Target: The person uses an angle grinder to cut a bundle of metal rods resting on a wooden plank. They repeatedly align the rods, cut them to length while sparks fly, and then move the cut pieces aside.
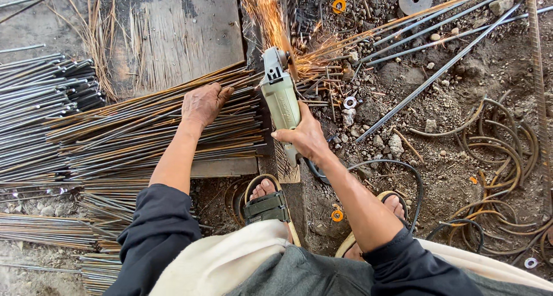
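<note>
Head view, single entry. Rods (pixel 144 123): a thick bundle of thin steel rods, some rusty, some bright, lying on a wooden board (pixel 178 37); long axis runs left to right, rising slightly toward the right, cut ends pointing at the board's right edge. Your left hand (pixel 203 103): palm down on top of the bundle near its right end, fingers spread a little and pressed flat on the rods, not curled around them. Grinder (pixel 281 97): pale green body, long axis running away from you and leaning a bit left, disc end farthest from you, meeting the rod ends at the board's right edge, where sparks (pixel 271 14) fan up and away. Your right hand (pixel 305 137): fingers wrapped tight around the rear of the grinder body, thumb over the top. The cut point lies just right of your left fingertips, so that hand is nearer to it; the grinder crosses the rods nearly at a right angle. Cord (pixel 397 169): black, looping from the grinder's tail across the gravel to the right. Your sandalled foot (pixel 266 201): below the board's near edge.
</note>
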